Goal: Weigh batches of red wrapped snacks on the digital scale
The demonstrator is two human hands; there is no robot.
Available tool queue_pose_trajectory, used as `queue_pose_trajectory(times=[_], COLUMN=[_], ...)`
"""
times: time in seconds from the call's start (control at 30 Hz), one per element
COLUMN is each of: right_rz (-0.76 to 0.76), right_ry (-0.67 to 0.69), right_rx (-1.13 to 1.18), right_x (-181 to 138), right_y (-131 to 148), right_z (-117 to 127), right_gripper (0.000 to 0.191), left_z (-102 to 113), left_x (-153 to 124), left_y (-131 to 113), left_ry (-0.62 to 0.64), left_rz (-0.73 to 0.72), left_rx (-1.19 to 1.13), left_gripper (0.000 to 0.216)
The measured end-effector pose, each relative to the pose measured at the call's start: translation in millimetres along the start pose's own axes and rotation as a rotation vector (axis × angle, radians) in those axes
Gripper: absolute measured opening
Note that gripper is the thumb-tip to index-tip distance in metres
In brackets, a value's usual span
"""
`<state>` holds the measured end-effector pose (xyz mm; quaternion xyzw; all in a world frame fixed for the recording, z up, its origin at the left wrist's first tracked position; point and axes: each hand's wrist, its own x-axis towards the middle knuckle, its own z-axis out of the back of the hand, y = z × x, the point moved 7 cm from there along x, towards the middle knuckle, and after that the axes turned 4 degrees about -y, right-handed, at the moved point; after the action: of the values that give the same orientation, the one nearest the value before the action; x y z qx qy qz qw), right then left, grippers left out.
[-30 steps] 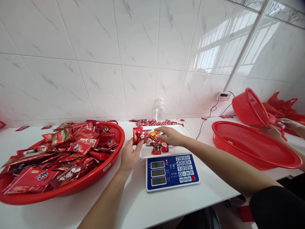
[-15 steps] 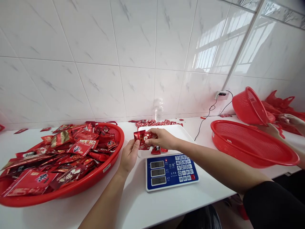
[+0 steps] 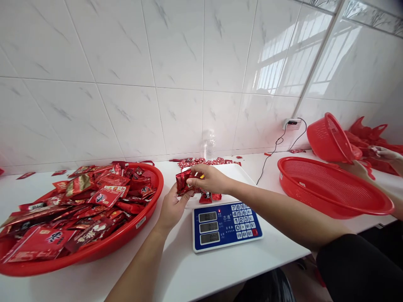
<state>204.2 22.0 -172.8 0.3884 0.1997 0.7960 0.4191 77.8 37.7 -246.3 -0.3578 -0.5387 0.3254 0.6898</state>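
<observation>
My left hand (image 3: 171,205) grips a bunch of small red snack packets (image 3: 182,183) at the left edge of the scale's white tray (image 3: 239,176). My right hand (image 3: 210,178) is closed on the same bunch from the right, fingers pinched over the packets. Two small red packets (image 3: 210,196) still lie on the tray just below my right hand. The blue-faced digital scale (image 3: 226,224) shows its keypad and three displays in front of the tray.
A large red basket (image 3: 138,220) heaped with red packets sits at the left. An empty red basket (image 3: 333,191) lies at the right, where another person's hands (image 3: 382,155) handle a tilted red basket (image 3: 329,138). Loose packets (image 3: 204,161) and a clear bottle (image 3: 209,144) stand by the wall.
My right hand gathered packets off the tray and brought them left against the bunch in my left hand. Fewer packets lie on the tray now.
</observation>
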Motion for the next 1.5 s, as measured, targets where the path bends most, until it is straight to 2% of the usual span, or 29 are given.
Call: queue_pose_trajectory(times=[0.1,0.2,0.37,0.47,0.57,0.67,0.8,0.93,1.1,1.27,1.5], right_rz=[0.073,0.04,-0.16,-0.308,-0.461,-0.551,-0.607,-0.629,-0.569,-0.483,-0.319], right_ry=[-0.08,-0.181,-0.401,-0.482,-0.431,-0.354,-0.332,-0.237,-0.122,-0.095,-0.018], right_rx=[-0.004,0.066,0.344,0.36,0.102,-0.158,-0.334,-0.393,-0.389,-0.437,-0.458], right_x=[5,10,16,10,-5,-22,-37,-34,-19,-9,-32], right_y=[9,6,-27,-58,-88,-115,-146,-165,-163,-142,-97], right_z=[6,16,51,73,85,94,105,96,69,61,44], right_gripper=[0.017,0.017,0.02,0.019,0.022,0.024,0.023,0.026,0.037,0.042,0.042], left_z=[0,4,14,24,31,34,32,30,30,32,33], left_x=[-1,-2,2,5,5,5,5,5,5,6,6], left_y=[-2,-2,8,9,11,14,17,16,16,19,19], left_ry=[-0.015,-0.073,-0.201,-0.311,-0.414,-0.459,-0.443,-0.409,-0.392,-0.393,-0.472], left_rz=[-0.007,-0.015,0.032,0.04,0.08,0.101,0.114,0.119,0.121,0.126,0.139], left_rx=[0.041,0.074,0.032,-0.063,-0.166,-0.246,-0.234,-0.226,-0.189,-0.175,-0.337], left_gripper=[0.041,0.046,0.044,0.039,0.037,0.034,0.035,0.035,0.035,0.033,0.032])
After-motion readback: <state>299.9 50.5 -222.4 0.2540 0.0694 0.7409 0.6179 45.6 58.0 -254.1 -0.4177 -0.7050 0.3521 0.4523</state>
